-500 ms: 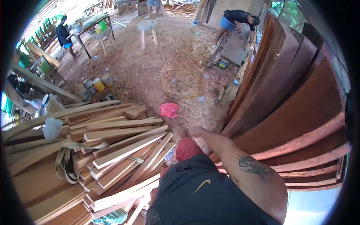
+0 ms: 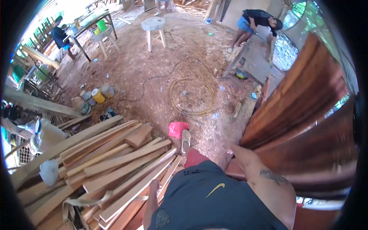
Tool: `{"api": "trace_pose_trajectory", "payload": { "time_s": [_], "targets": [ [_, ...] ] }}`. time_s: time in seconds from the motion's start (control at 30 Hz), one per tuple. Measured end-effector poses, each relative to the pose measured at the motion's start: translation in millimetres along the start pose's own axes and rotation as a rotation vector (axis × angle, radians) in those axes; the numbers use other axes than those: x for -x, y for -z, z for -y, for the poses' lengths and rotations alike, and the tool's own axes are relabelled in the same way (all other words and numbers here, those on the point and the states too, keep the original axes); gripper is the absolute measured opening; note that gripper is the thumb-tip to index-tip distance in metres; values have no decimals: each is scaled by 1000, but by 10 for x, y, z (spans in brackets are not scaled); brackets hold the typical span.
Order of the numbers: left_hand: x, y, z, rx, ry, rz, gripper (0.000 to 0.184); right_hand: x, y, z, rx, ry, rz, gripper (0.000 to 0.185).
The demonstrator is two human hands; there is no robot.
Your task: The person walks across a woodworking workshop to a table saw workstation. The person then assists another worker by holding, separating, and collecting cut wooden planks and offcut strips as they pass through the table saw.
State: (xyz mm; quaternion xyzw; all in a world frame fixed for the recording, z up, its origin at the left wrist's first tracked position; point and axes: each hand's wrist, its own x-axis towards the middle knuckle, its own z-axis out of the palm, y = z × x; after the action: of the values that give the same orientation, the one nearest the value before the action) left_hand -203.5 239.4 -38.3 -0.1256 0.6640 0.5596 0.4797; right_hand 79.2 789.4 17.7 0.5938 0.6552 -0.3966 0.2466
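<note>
My right hand (image 2: 229, 148) hangs ahead of my tattooed arm, beside the large dark-brown boards standing on the right. It is slightly blurred; its fingers look loosely apart, with nothing visible in them. My left hand (image 2: 155, 186) is low by my side, over the stack of sawn planks (image 2: 126, 168). Its fingers are loosely bent and I see no object in it. One sandalled foot (image 2: 186, 138) is forward, next to a pink plastic bag (image 2: 177, 129) on the ground. The nearest reddish-brown board (image 2: 295, 92) curves up at the right.
A coiled yellow hose (image 2: 191, 112) and a dark cord lie on the dirt floor ahead. Paint cans (image 2: 98, 96) stand at left, a round stool (image 2: 153, 24) farther back. One person bends over a bench (image 2: 253, 57); another is at a table (image 2: 90, 25). A webbing strap (image 2: 73, 209) lies on the planks.
My body has advanced and the view has shifted. My right hand has moved rightward, my left hand has come into view over the planks, and a foot now shows by the pink bag.
</note>
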Motion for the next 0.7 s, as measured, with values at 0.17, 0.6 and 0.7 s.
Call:
{"api": "trace_pose_trajectory", "payload": {
  "time_s": [0.17,0.6,0.7],
  "targets": [
    [-742,-1100,-1853,-30,-7,-181,26,-620,881,476,132,35,150,33],
    [-1830,-1331,-3110,-337,164,41,17,-1590,2322,3777,205,674,-146,38],
    [-2026,-1514,-3473,-640,188,74,18,-1672,2317,3871,252,560,-125,36]
  ]
}}
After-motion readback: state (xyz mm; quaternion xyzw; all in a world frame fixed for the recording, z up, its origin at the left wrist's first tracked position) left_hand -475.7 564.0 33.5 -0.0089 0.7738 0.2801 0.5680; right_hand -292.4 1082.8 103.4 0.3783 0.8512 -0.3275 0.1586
